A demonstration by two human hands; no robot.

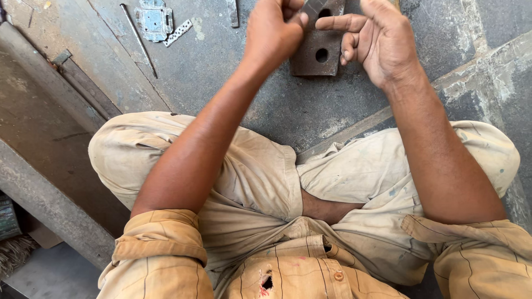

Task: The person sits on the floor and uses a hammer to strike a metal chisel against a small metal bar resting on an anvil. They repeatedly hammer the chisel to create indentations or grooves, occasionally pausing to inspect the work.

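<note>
I sit cross-legged on a grey stone floor. My left hand [272,32] is closed, pinching the edge of a thin dark metal strip [313,8] at the top of the view. My right hand [376,37] is beside it, index finger stretched out and touching the same strip, the other fingers curled. Under both hands a rusty metal block [318,55] with two round holes lies on the floor. The strip's upper end is cut off by the frame.
A small metal hinge plate [153,19], a short perforated strip [178,32] and a thin steel rod [139,40] lie on the floor at upper left. A raised concrete ledge [50,205] runs along the left. My knees spread across the lower half.
</note>
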